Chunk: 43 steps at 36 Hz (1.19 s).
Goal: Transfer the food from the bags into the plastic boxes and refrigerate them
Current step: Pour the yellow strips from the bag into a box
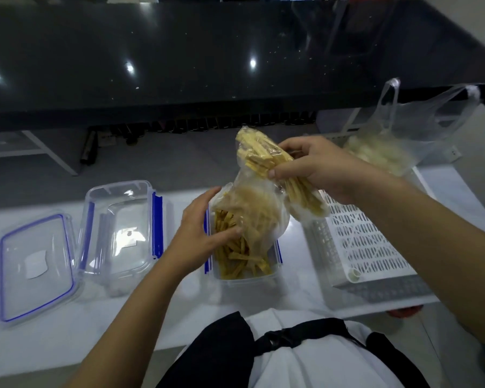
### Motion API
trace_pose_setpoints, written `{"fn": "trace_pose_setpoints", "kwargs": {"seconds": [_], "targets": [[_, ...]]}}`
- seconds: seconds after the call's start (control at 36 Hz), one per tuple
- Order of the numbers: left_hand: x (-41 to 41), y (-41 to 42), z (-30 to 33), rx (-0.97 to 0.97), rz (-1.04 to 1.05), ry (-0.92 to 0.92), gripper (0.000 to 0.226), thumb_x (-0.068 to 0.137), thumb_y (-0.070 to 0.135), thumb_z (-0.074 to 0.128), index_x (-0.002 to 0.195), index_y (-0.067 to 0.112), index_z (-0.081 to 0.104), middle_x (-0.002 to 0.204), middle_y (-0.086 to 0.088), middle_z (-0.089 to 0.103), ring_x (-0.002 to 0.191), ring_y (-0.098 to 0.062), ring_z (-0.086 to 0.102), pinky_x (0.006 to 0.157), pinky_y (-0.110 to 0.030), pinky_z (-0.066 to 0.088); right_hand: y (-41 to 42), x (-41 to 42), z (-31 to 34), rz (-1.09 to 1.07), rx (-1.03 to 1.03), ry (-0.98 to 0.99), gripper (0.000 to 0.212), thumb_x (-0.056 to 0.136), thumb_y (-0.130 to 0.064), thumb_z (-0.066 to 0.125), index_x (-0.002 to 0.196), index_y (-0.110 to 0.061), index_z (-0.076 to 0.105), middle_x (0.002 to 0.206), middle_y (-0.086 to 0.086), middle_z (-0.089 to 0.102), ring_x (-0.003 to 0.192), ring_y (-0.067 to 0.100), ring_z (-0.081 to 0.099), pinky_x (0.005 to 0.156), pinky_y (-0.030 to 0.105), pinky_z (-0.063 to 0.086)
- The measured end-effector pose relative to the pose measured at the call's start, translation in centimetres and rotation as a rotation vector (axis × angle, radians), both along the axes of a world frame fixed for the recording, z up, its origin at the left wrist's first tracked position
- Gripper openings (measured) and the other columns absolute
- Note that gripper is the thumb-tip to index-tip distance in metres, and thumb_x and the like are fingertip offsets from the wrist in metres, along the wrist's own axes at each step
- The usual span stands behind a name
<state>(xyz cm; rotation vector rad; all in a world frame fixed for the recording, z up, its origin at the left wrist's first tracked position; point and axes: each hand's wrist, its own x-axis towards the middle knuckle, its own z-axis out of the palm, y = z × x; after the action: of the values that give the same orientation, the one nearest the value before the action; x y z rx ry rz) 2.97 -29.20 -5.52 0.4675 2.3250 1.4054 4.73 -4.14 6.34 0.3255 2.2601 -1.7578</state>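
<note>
A clear plastic box [247, 277] with blue clips stands on the white table in front of me, partly filled with yellow food strips [235, 257]. A clear bag [259, 211] of the same strips sags over the box's far end. My right hand [317, 170] grips the bag's upper part, tilted, with a bundle of strips inside it. My left hand [200, 228] rests on the box's left rim, thumb reaching over the strips. A second clear bag [387, 148] with pale food lies at the far right.
An empty clear box [118, 233] and a blue-rimmed lid [37, 264] lie to the left. A white perforated basket [361, 247] stands at the right. A dark glossy counter [207, 57] runs across the back, above the floor.
</note>
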Motion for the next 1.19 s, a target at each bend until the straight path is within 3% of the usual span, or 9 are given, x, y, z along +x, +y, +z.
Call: {"fn": "trace_pose_setpoints", "kwargs": {"seconds": [0.06,0.11,0.19,0.31,0.42,0.53,0.75,0.97,1.19], "targets": [[-0.4,1.0,0.3,-0.060,-0.085,0.047,0.089,0.059,0.077,0.077,0.130,0.073,0.023,0.136,0.033,0.028,0.130,0.000,0.027,0.104,-0.035,0.033,-0.1,0.2,-0.1,-0.017,-0.031,-0.006,0.030,0.078,-0.012,0.082,0.107,-0.016,0.073,0.098,0.011,0.074,0.087,0.029,0.074,0.080,0.048,0.061],[-0.8,2.3,0.3,-0.097,-0.099,0.100,0.096,0.062,0.065,0.081,0.142,0.053,0.029,0.144,0.021,0.037,0.132,-0.007,0.035,0.110,-0.040,0.038,-0.2,0.3,0.0,-0.028,-0.055,-0.004,0.030,0.078,-0.011,0.082,0.107,-0.014,0.073,0.097,0.010,0.075,0.086,0.029,0.074,0.080,0.049,0.060],[-1.1,3.8,0.2,-0.072,-0.022,0.120,0.071,0.075,0.046,0.081,0.136,0.035,0.047,0.133,0.011,0.054,0.127,-0.018,0.050,0.103,-0.042,0.047,-0.1,0.5,0.3,-0.016,-0.044,0.013,0.031,0.077,-0.013,0.083,0.106,-0.016,0.073,0.094,0.007,0.075,0.084,0.026,0.075,0.076,0.044,0.061],[-1.1,3.8,0.3,-0.003,0.028,0.148,0.040,0.082,0.044,0.077,0.115,0.043,0.053,0.121,0.017,0.057,0.120,-0.016,0.055,0.097,-0.040,0.051,0.1,1.0,0.6,0.004,0.044,0.082,0.030,0.075,-0.016,0.085,0.102,-0.022,0.074,0.090,0.000,0.076,0.081,0.021,0.075,0.068,0.034,0.059],[-1.7,2.4,1.5,0.221,-0.034,-0.064,0.079,0.065,0.062,0.079,0.135,0.045,0.048,0.139,0.016,0.053,0.128,-0.008,0.051,0.092,-0.030,0.053,0.0,1.5,0.8,0.024,0.158,0.130,0.032,0.070,-0.029,0.088,0.098,-0.034,0.074,0.089,-0.010,0.074,0.079,0.012,0.073,0.069,0.034,0.059],[-3.0,1.9,3.9,0.444,-0.016,-0.146,0.068,0.074,0.052,0.072,0.137,0.037,0.052,0.131,0.014,0.061,0.120,0.002,0.058,0.083,-0.010,0.050,-0.4,1.6,0.5,0.026,0.182,0.141,0.033,0.071,-0.027,0.090,0.099,-0.035,0.073,0.086,-0.014,0.071,0.078,0.009,0.071,0.067,0.028,0.057],[-4.9,2.7,6.7,0.512,0.054,-0.167,0.024,0.097,0.023,0.063,0.119,0.015,0.069,0.114,-0.006,0.073,0.113,-0.026,0.067,0.100,-0.038,0.054,-1.8,1.3,0.1,0.046,0.170,0.145,0.033,0.076,-0.017,0.085,0.104,-0.027,0.071,0.097,0.000,0.070,0.086,0.019,0.070,0.068,0.028,0.056],[-5.3,2.4,6.8,0.540,0.098,-0.166,0.014,0.096,0.019,0.063,0.101,0.012,0.074,0.095,-0.001,0.075,0.090,-0.014,0.071,0.078,-0.023,0.056,-2.4,1.3,-0.8,0.064,0.226,0.131,0.036,0.074,-0.021,0.086,0.105,-0.032,0.071,0.093,-0.009,0.070,0.076,0.010,0.071,0.064,0.028,0.061],[-5.8,2.3,6.9,0.518,0.132,-0.107,0.010,0.094,0.013,0.066,0.097,0.010,0.075,0.088,-0.002,0.075,0.086,-0.013,0.070,0.083,-0.026,0.058,-2.4,1.7,-1.8,0.083,0.374,0.108,0.048,0.072,-0.029,0.089,0.111,-0.040,0.063,0.105,-0.016,0.062,0.083,0.004,0.064,0.063,0.020,0.052]]}}
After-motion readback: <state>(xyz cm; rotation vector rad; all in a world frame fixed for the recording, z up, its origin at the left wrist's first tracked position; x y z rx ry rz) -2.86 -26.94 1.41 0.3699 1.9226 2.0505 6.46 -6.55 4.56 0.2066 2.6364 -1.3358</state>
